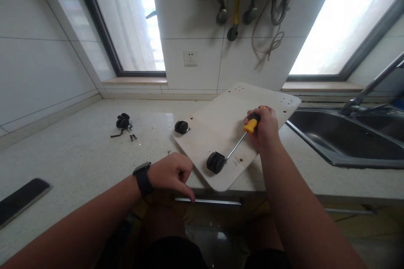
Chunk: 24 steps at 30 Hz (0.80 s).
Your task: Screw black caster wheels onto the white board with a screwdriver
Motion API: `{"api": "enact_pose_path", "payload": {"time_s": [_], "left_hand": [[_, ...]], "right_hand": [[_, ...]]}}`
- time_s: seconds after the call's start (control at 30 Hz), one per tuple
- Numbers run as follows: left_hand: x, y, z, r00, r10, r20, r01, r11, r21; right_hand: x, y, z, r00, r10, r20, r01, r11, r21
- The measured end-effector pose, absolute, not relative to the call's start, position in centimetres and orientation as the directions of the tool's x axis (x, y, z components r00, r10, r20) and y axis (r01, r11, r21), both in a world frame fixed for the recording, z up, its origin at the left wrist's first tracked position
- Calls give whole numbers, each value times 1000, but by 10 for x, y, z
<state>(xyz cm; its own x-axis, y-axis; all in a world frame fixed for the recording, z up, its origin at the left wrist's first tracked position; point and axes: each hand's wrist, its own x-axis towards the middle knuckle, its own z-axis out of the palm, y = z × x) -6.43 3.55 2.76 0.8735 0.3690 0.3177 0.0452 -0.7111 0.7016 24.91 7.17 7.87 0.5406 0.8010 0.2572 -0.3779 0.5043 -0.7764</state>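
**Screwdriver (pixel 251 126) at near caster (pixel 216 162): seat the tip, pin the board (pixel 221 122)**

Well left of the right hand (pixel 265 130), on the counter (pixel 78 147): loose black wheels (pixel 122 122) and small screws (pixel 133 137). Fine parked there, out of the work.

Closer in, left hand (pixel 170 172): fingers loosely curled, thumb apart, nothing visible in it. Sits by the board's near-left edge; can't tell if touching. I'd press the board flat with it, since twisting will likely try to swing it.

Far caster (pixel 181 127): left of the grip, at the board's left corner. Near caster: below-left, at the shaft's end. Tip seating too small to see; check before turning or it may slip.

Board lies under the grip, near corner at the counter's front edge. Go easy on downforce there, could tip.

Right hand is clamped round the screwdriver handle. Push along the shaft, short even turns.

Right of the grip: sink (pixel 315 134). Don't let hardware roll that way.
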Motion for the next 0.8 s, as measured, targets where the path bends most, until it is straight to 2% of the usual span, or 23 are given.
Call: {"api": "enact_pose_path", "payload": {"time_s": [0.13, 0.37, 0.63, 0.8], "left_hand": [[-55, 22, 30, 903, 317, 289, 77, -783, 617], [-54, 21, 21, 834, 448, 321, 213, -799, 562], [-53, 20, 21, 849, 435, 300, 203, -793, 575], [-55, 22, 21, 827, 472, 306, 237, -785, 573]], "right_hand": [[248, 71, 80, 545, 799, 253, -378, 504, -776], [248, 71, 79, 543, 798, 261, -378, 510, -773], [250, 73, 78, 539, 801, 261, -379, 508, -774], [249, 72, 79, 542, 799, 259, -376, 506, -776]]}}
